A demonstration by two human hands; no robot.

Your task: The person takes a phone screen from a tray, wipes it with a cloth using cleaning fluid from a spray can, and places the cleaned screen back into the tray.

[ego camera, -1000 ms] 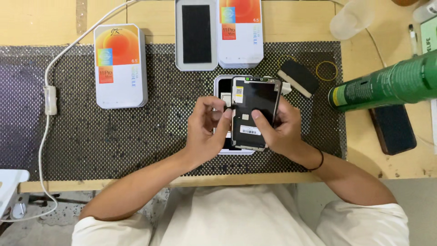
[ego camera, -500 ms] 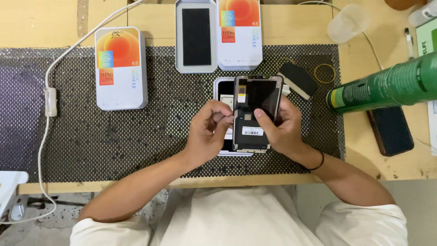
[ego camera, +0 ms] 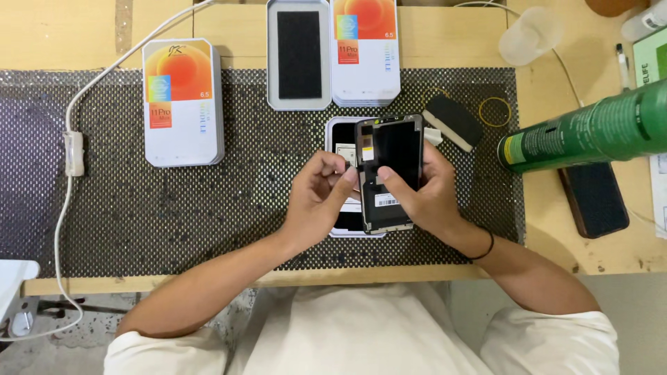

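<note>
Phone screen (ego camera: 392, 167) in R hand (ego camera: 424, 198), L hand (ego camera: 319, 198) prob. touching

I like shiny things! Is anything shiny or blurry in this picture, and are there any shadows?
In the head view, light is even and soft; the black screen panel held by the right hand shows only faint sheen. The left hand looks sharp, not smeared. The green cylinder near the camera is slightly soft. Shadows on the mesh mat are faint.
</note>
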